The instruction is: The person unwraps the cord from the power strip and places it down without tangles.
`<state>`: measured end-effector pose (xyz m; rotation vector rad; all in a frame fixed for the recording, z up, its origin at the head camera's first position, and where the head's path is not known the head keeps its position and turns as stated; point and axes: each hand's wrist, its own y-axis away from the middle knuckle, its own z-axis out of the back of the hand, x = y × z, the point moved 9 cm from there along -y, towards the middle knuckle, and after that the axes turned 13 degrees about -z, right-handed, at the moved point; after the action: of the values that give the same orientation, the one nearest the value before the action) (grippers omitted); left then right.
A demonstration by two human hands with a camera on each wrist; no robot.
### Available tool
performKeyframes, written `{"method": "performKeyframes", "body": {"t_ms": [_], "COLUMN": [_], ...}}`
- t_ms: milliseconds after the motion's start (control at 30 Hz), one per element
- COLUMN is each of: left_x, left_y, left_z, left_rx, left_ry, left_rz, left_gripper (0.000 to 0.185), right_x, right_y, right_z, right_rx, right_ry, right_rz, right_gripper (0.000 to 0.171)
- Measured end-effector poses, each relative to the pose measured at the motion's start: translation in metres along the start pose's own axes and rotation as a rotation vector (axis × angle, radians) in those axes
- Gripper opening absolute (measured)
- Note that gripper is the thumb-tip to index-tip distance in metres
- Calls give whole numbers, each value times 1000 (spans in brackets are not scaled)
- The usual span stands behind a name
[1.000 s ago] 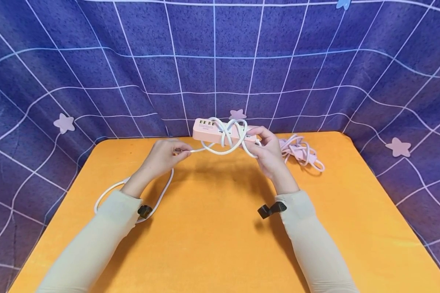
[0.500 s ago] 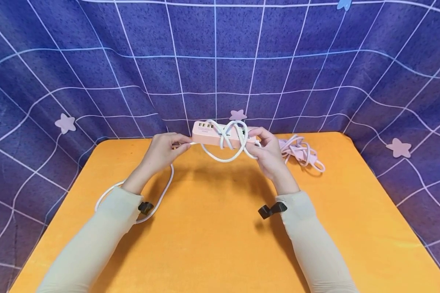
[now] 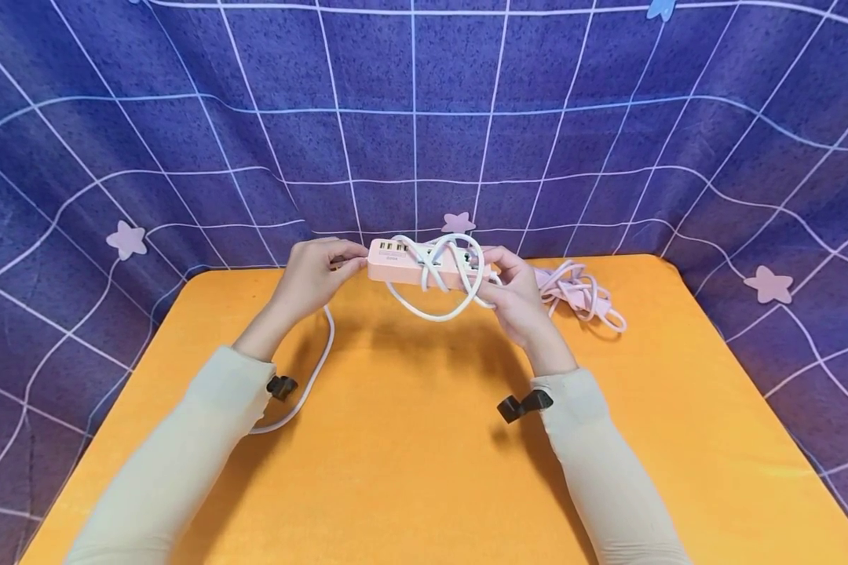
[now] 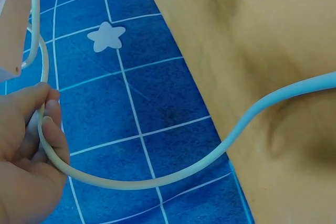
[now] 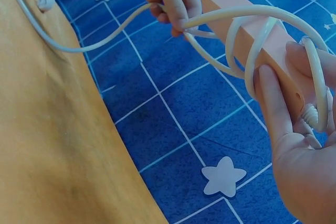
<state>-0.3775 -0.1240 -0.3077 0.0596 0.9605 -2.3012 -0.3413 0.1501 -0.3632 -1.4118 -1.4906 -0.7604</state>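
A pink power strip (image 3: 389,271) with a row of USB ports is held up over the far side of the table, its white cord (image 3: 434,317) wrapped around it in crossing loops. My right hand (image 3: 519,302) grips the strip's right end, where the cord comes out, thumb and fingers on opposite sides. At the other end my left hand (image 3: 309,275) pinches the cord between thumb and fingers. In the left wrist view the cord (image 4: 131,184) runs from that hand in a hanging curve toward the table. One loop droops below the strip.
A second pink bundle with a wound cord (image 3: 579,297) lies at the table's back right. In the right wrist view a white plug (image 5: 45,1) rests on the orange tabletop (image 5: 58,129). A blue gridded curtain (image 3: 424,141) with stars hangs behind.
My left hand has risen slightly, pinching the cord at the strip's left end. The loop under the strip hangs a little lower, and the strip's left end has dipped slightly. My right hand stays put.
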Motion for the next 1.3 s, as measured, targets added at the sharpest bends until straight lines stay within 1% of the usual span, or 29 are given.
{"method": "performKeyframes", "body": {"t_ms": [200, 467, 567, 800, 1033, 1200, 1300], "left_x": [0, -7, -11, -23, -37, -45, -53], "left_y": [-9, -24, -29, -38, -42, -42, -41], "left_z": [7, 20, 24, 35, 43, 46, 49], "left_rx": [-18, -61, -79, -131, -161, -172, -185], "left_ry": [-11, -4, -7, -2, 6, 29, 42], "left_rz": [14, -21, -33, -59, -78, -91, -110], "left_gripper": [10, 10, 11, 12, 12, 12, 12], "right_x": [-4, -6, -6, -7, -7, -9, -9], "right_y": [-2, -2, -2, -1, -2, -1, -1], "right_z": [1, 1, 0, -3, -4, -2, -2], "right_rx": [-4, -4, 11, 34, 28, 11, -3], "right_ry": [25, 34, 29, 26, 31, 36, 38], "right_rz": [-21, -23, -22, -27, -20, -42, -39], "right_gripper": [43, 42, 42, 41, 41, 40, 39]}}
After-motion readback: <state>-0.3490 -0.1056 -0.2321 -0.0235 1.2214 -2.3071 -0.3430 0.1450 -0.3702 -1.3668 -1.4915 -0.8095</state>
